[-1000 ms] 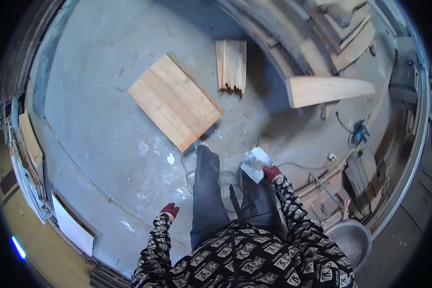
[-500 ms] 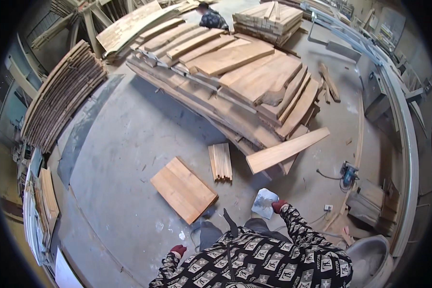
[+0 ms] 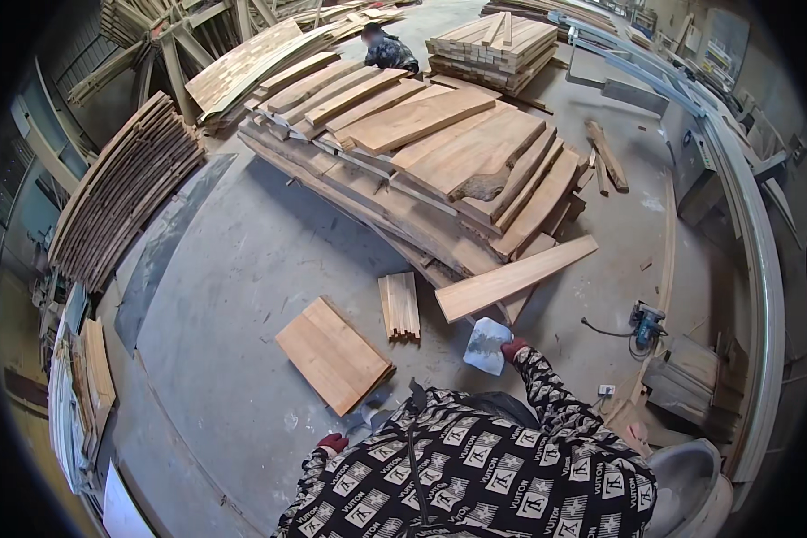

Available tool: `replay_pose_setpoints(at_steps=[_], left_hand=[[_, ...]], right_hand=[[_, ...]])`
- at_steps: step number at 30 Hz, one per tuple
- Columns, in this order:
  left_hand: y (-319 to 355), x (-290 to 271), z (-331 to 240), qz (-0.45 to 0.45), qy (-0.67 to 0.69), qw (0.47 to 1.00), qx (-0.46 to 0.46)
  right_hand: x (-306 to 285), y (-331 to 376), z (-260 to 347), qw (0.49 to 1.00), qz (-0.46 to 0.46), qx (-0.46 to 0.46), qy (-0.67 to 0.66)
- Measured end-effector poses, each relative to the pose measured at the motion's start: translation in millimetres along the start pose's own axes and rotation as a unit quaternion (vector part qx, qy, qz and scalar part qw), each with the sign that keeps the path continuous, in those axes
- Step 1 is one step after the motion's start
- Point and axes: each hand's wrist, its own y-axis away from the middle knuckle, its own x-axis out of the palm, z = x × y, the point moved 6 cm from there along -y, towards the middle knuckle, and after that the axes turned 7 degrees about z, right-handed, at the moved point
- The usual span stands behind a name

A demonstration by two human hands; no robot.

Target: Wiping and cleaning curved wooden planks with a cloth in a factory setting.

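My right hand (image 3: 513,349), in a red glove, grips a pale crumpled sheet (image 3: 488,346) held out in front of my body. My left hand (image 3: 333,442), also red-gloved, hangs at my side with fingers curled and nothing in it. Just ahead on the concrete floor lie a flat wooden panel (image 3: 334,353) and a short bundle of narrow boards (image 3: 400,306). A long plank (image 3: 516,277) leans off the big board stack right above my right hand.
A large stack of rough timber slabs (image 3: 430,152) fills the middle. Curved boards (image 3: 117,193) are piled at the left. A blue power tool (image 3: 646,320) with a cable lies at the right. Another person (image 3: 388,49) stands at the far end.
The view has tilted up from the floor at my feet to the timber stacks ahead. My right hand still holds the pale sheet; my left hand stays low by my side.
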Motion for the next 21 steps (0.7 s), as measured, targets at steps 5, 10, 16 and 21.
replay_pose_setpoints(at_steps=[5, 10, 16, 21], left_hand=[[-1.8, 14.5, 43.4, -0.047, 0.014, 0.998, -0.047], [-2.6, 21.7, 48.1, 0.017, -0.025, 1.0, -0.004], [42.5, 56.0, 81.2, 0.035, -0.099, 0.994, 0.009], [40.4, -11.3, 10.1, -0.024, 0.097, 0.991, -0.087]], right_hand=[[-14.5, 43.7, 29.7, 0.995, 0.026, -0.098, 0.022], [1.1, 24.6, 13.2, 0.996, 0.002, -0.079, 0.034], [53.5, -20.0, 9.0, 0.995, -0.008, -0.096, 0.036], [115.3, -11.3, -23.1, 0.939, 0.108, -0.281, 0.167]])
